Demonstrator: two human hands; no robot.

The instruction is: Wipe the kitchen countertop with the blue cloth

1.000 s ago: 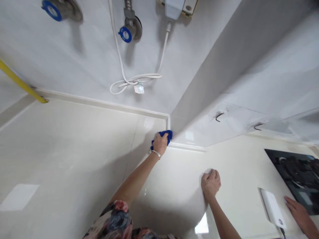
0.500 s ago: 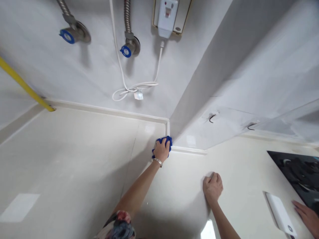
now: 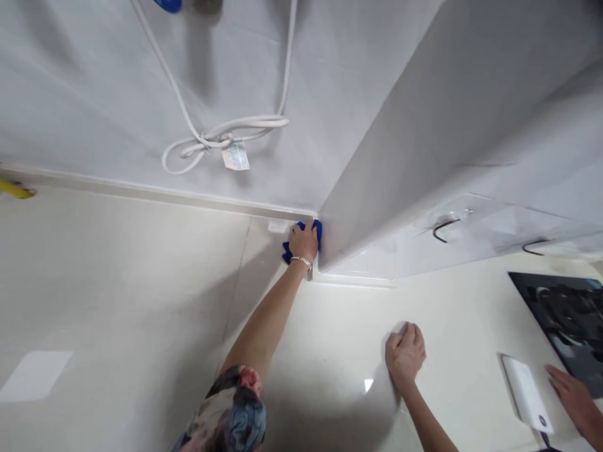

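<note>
The person's left hand (image 3: 304, 243) grasps a blue cloth (image 3: 318, 232), which lies bunched beneath the palm and fingers, showing past the fingertips and on both sides of the hand, against the raised edging at the inner wall corner. The right hand (image 3: 406, 353) rests well apart on the pale countertop (image 3: 155, 270), fingers curled; whether they hold anything cannot be told.

We see a pale wall (image 3: 98, 113) rising from the back edge of a glossy cream counter (image 3: 141, 270), a boxed-out pillar (image 3: 414, 150) at its inner corner, and a bright reflection (image 3: 36, 375) on the left.
</note>
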